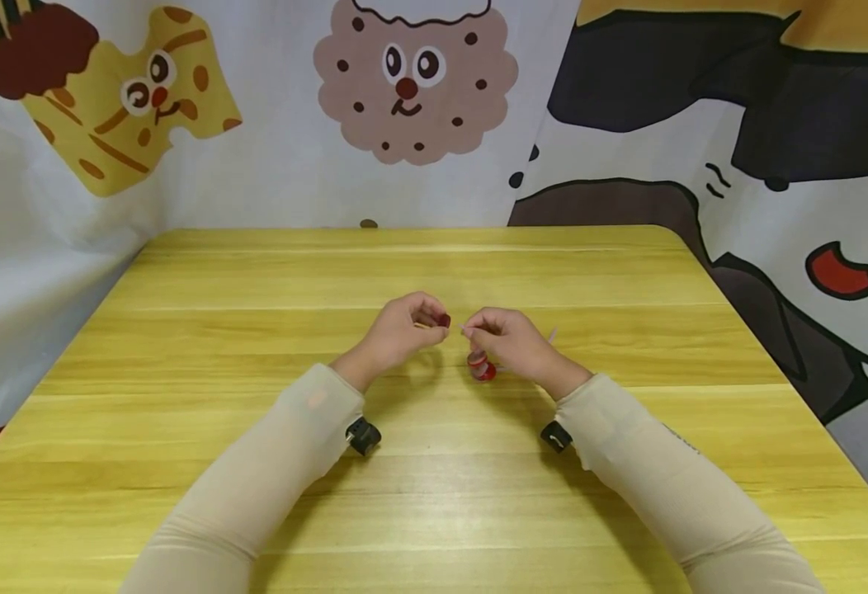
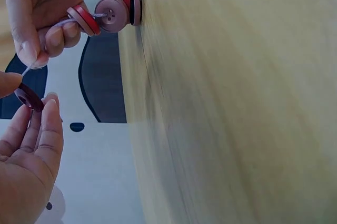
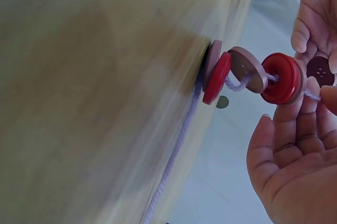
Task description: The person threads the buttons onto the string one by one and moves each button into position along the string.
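Observation:
My left hand [image 1: 398, 332] pinches a dark maroon button [image 2: 28, 98] by its edge between thumb and fingertips. Across a small gap, my right hand [image 1: 514, 340] pinches a pale lilac string [image 3: 177, 153] near its end, between thumb and forefinger. In the left wrist view the string's tip reaches the maroon button; whether it enters a hole I cannot tell. Several red and dusty-pink buttons are strung below the right hand: a red one [image 3: 279, 78] hangs close to the fingers, and a dusty-pink one [image 2: 111, 14] dangles lower. The lowest buttons touch the table.
A wood-grain table [image 1: 434, 495] lies under both forearms. The string's tail trails over it to the right of the right hand. Behind the table hangs a white curtain [image 1: 271, 181] with cartoon prints. Each wrist carries a small black device.

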Motion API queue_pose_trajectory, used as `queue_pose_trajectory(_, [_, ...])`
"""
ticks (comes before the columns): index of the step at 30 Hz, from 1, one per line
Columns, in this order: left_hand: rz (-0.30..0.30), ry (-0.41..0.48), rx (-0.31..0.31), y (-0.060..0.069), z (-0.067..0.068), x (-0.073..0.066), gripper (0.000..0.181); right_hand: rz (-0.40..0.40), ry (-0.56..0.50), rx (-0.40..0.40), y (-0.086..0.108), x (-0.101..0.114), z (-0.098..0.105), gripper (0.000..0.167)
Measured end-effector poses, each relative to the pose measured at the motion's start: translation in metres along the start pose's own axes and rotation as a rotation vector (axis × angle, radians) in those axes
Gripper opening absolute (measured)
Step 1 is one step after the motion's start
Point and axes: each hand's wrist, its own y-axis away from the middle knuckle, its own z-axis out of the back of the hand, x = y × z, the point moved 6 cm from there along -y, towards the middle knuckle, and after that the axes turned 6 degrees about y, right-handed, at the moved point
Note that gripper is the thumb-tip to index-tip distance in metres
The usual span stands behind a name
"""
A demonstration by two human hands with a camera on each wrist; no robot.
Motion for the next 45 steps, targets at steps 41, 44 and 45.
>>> queue_pose_trajectory(41, [-0.049, 0.025, -0.005, 0.0072, -0.0073, -0.0024, 0.023, 0.000, 0.047, 0.025, -0.0010, 0.0038, -0.0063, 0.025])
queue_pose_trajectory(44, [-0.054, 0.015, -0.003, 0.0075, -0.0080, -0.0025, 0.024, -0.009, 0.035, 0.028, -0.0007, 0.0033, -0.0062, 0.024])
queue_pose_trajectory(45, [-0.054, 0.014, -0.003, 0.0077, -0.0081, -0.0025, 0.024, -0.008, 0.034, 0.029, -0.0008, 0.0032, -0.0063, 0.023])
